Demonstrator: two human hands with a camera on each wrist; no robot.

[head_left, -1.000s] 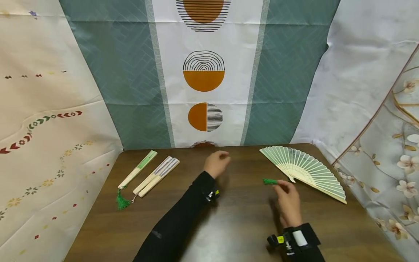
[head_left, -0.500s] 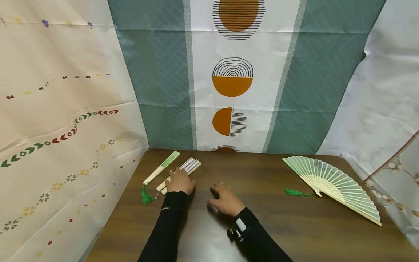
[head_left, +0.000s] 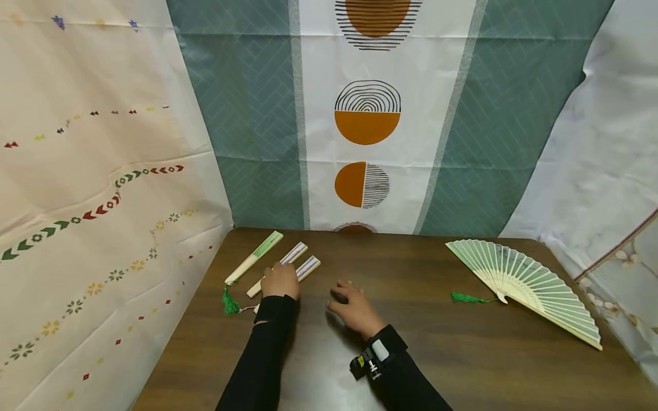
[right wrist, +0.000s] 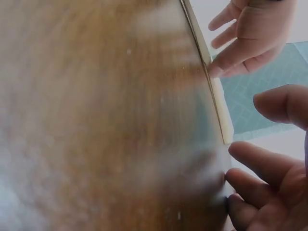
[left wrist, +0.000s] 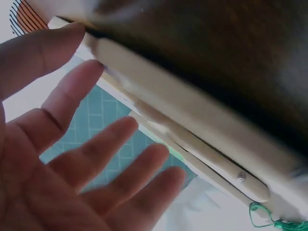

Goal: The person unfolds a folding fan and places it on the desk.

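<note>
Two closed folding fans with pale ribs lie slanted on the left of the table in the head view. My left hand (head_left: 280, 281) is over them and covers their middles. Its thumb and forefinger pinch the nearer closed fan (left wrist: 202, 113) by its sides, while the other fingers are loosely spread. Beyond it lies the other closed fan (head_left: 296, 252), now a little apart. Farther left rests a green closed fan (head_left: 253, 260) with a green tassel (head_left: 231, 302). My right hand (head_left: 356, 308) hovers low over the table, fingers loosely bent, holding nothing.
A pale green fan (head_left: 529, 288), spread wide, lies at the right of the brown table (head_left: 437, 365), its green tassel (head_left: 469, 298) pointing left. Patterned cloths (head_left: 257, 114) hang behind and at both sides.
My left hand has come over the closed fans and closed its fingers; the nearer fan has shifted away from its neighbour. My right hand has let go of the open fan's tassel and moved left.
</note>
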